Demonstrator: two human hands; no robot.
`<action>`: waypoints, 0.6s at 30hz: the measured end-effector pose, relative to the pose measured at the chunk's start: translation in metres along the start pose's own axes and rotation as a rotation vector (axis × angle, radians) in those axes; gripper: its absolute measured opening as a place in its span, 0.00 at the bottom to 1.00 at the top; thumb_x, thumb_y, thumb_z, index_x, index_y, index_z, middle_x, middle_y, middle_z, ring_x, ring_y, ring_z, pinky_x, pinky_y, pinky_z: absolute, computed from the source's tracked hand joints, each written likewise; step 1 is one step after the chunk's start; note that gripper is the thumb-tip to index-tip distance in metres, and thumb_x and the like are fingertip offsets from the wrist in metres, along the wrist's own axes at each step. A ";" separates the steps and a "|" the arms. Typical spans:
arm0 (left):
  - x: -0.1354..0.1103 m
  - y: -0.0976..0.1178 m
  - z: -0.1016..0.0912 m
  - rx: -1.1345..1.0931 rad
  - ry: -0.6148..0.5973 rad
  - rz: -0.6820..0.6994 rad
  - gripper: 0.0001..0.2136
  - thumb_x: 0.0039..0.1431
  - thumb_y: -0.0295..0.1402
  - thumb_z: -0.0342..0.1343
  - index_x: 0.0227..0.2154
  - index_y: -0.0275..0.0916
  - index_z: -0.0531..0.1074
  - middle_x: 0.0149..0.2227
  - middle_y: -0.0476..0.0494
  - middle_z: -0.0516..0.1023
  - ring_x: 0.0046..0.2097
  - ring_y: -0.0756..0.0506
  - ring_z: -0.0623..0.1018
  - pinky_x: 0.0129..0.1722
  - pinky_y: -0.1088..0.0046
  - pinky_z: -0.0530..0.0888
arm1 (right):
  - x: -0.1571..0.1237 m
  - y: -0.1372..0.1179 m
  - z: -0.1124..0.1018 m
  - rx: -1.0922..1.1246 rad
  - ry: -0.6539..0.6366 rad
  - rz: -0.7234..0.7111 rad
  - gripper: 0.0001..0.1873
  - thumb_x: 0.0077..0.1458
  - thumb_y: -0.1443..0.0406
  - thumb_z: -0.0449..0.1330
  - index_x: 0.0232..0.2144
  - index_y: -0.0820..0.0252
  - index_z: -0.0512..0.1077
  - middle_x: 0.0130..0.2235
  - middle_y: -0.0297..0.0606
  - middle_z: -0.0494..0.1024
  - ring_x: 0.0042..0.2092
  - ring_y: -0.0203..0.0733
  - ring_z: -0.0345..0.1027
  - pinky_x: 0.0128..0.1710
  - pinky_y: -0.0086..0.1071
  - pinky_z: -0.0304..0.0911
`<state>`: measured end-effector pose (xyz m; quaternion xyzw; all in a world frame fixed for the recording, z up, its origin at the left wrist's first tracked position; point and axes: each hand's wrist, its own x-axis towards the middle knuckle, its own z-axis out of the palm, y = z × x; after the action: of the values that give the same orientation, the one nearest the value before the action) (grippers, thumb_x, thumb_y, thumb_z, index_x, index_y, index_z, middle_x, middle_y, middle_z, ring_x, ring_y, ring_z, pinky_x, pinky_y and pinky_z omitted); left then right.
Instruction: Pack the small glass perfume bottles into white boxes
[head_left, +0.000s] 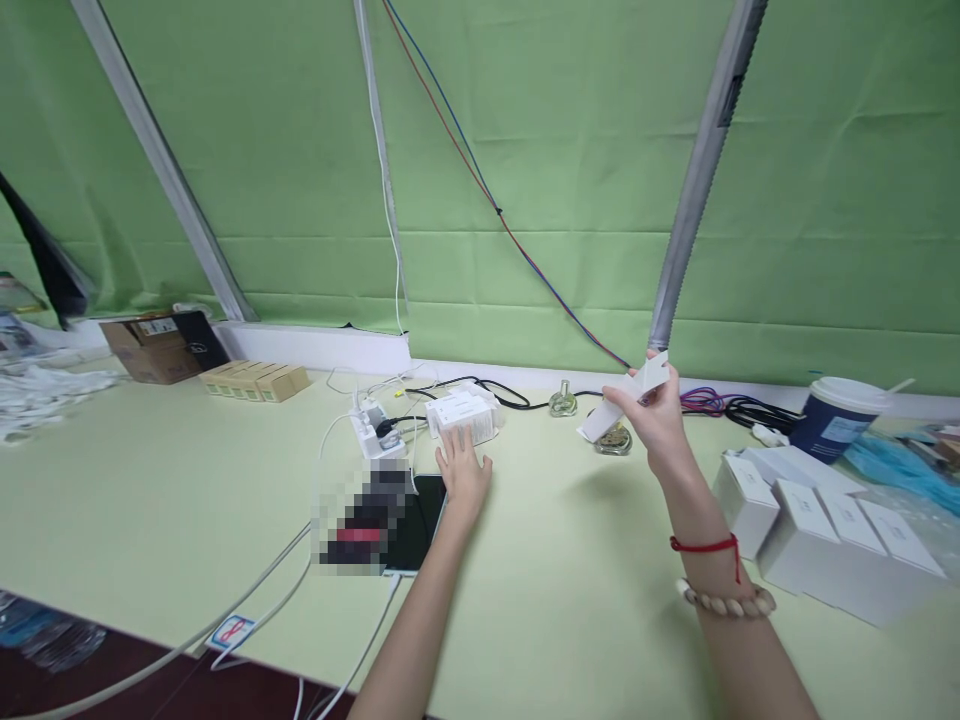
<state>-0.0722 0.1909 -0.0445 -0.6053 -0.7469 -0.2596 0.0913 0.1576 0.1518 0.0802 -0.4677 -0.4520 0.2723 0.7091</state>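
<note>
My left hand point(463, 472) reaches forward over the pale green table point(187, 500), fingers stretched out and touching a stack of small white boxes point(463, 414) near the power strip point(370, 428). My right hand point(655, 420) is raised above the table and pinches a folded flat white carton point(626, 398). Just beyond that hand a small glass perfume bottle point(616, 440) stands on the table, partly hidden, and another bottle point(562, 402) stands farther back.
A dark tablet point(420, 515) with cables lies by my left forearm. A row of white boxes point(817, 530) sits at the right, with a blue paper cup point(838, 420) behind. Tan boxes point(255, 380) and a brown cardboard box point(154, 348) stand at the back left.
</note>
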 end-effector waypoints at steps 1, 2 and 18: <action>0.000 0.000 0.000 0.001 0.009 -0.001 0.28 0.52 0.30 0.49 0.58 0.31 0.55 0.62 0.33 0.51 0.63 0.36 0.49 0.59 0.55 0.51 | 0.000 -0.001 0.000 0.001 -0.002 0.004 0.46 0.29 0.60 0.66 0.53 0.56 0.54 0.46 0.41 0.64 0.49 0.42 0.60 0.47 0.37 0.61; 0.000 -0.001 0.000 0.004 0.029 0.002 0.28 0.52 0.30 0.49 0.58 0.32 0.55 0.63 0.33 0.48 0.63 0.36 0.48 0.59 0.54 0.51 | 0.000 -0.001 0.000 -0.002 -0.003 0.004 0.46 0.29 0.60 0.66 0.53 0.56 0.54 0.46 0.41 0.64 0.49 0.42 0.60 0.47 0.37 0.62; 0.006 -0.006 -0.008 0.056 0.091 -0.005 0.25 0.52 0.30 0.48 0.55 0.31 0.59 0.52 0.30 0.63 0.54 0.35 0.63 0.53 0.57 0.59 | 0.000 -0.001 -0.002 -0.033 -0.027 -0.015 0.45 0.30 0.59 0.66 0.53 0.55 0.55 0.46 0.41 0.64 0.48 0.43 0.61 0.45 0.38 0.64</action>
<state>-0.0807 0.1910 -0.0364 -0.5882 -0.7506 -0.2660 0.1412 0.1598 0.1506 0.0806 -0.4724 -0.4695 0.2658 0.6969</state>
